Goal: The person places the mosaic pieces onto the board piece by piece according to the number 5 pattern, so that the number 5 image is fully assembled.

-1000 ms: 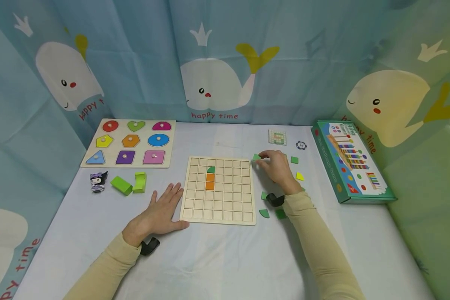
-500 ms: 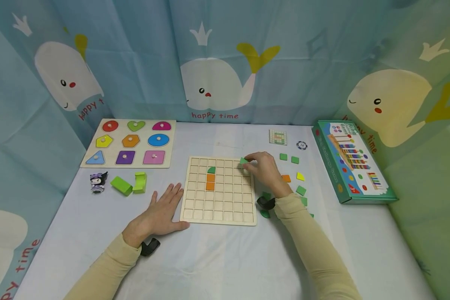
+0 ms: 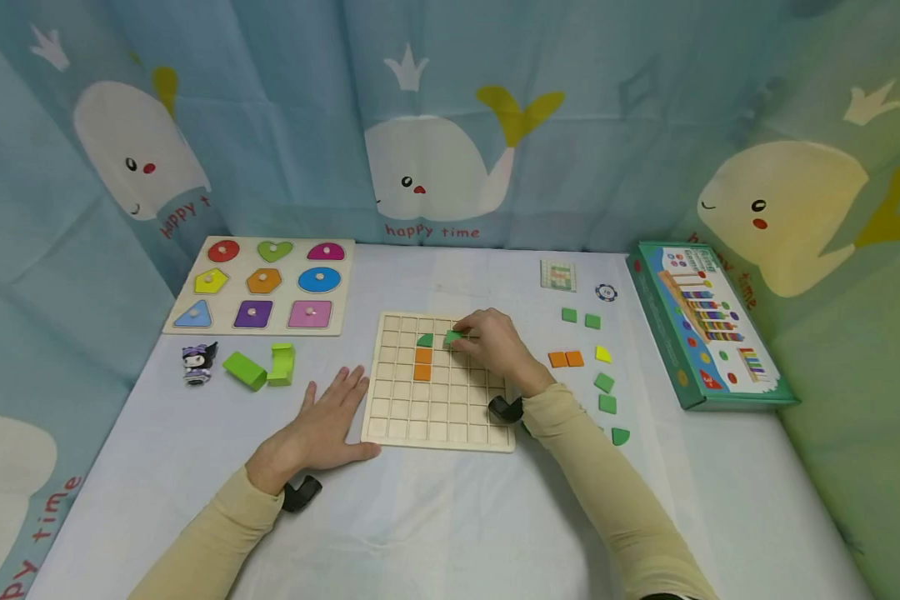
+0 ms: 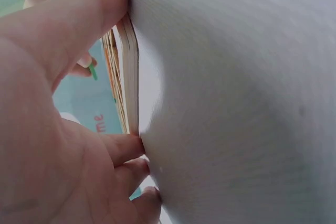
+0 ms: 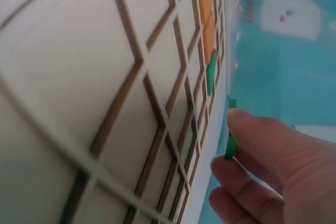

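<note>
My right hand (image 3: 495,343) pinches a green tile (image 5: 231,129) between thumb and fingers, just above the upper part of the wooden grid board (image 3: 397,408). In the right wrist view the tile is apart from the board. Set in the grid are a green tile with one rounded corner (image 3: 425,340) and, below it, two orange square tiles (image 3: 423,364) in a column. Fingers spread, my left hand (image 3: 318,429) rests flat on the table at the board's left edge. In the left wrist view its thumb (image 4: 100,3) and fingertips touch the cloth beside the board's side.
Right of the board lie several loose green tiles (image 3: 604,382), two orange tiles (image 3: 566,359) and a yellow tile (image 3: 603,354). Behind them are a patterned card (image 3: 558,276), a round chip (image 3: 606,292) and a boxed game (image 3: 712,325). A shape puzzle (image 3: 300,287), figurine (image 3: 197,363) and green blocks (image 3: 245,371) stand left.
My right hand has carried the green tile leftward from beside the board to over its upper grid cells, uncovering the orange tiles on the table. The left hand has stayed in place.
</note>
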Tool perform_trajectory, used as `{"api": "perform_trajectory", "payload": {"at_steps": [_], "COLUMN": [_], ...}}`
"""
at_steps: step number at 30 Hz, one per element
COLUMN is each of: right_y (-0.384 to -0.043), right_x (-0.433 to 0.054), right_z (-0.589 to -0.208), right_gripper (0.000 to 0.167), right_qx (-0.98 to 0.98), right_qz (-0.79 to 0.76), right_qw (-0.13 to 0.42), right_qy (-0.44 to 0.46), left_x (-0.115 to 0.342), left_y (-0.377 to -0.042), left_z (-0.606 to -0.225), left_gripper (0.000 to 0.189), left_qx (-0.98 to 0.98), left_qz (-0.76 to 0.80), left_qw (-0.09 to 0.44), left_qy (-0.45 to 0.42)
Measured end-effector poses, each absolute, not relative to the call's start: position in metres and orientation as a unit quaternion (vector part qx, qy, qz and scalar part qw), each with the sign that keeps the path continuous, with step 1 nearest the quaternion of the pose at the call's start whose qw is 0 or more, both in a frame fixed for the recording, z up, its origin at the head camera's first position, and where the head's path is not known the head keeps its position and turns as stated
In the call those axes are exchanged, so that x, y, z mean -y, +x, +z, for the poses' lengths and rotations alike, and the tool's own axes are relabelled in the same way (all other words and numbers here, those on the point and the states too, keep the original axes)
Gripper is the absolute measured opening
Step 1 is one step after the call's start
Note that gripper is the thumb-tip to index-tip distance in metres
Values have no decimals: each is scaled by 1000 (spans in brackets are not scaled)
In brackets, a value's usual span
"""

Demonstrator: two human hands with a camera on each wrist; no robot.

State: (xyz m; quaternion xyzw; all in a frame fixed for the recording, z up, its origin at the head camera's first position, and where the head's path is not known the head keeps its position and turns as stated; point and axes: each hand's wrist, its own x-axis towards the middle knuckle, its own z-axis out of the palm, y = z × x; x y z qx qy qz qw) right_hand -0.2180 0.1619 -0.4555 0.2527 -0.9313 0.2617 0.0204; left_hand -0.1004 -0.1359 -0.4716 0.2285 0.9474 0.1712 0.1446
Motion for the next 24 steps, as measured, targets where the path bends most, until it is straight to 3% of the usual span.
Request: {"api": "perform_trajectory", "payload": {"at_steps": [24], "right_y": [-223], "right_x": [-142], "right_z": [-463], "right_gripper": [22], "right_qx": [944], "right_qz": [197], "right_qw": [3], "right_qy": [264], "left_x": [136], "left_y": [-100], "left_z": [-475], "left_gripper": [103], "left_qx": [-949], "left_qz": [165], "left_qw": [138], "left_qy": [230]}}
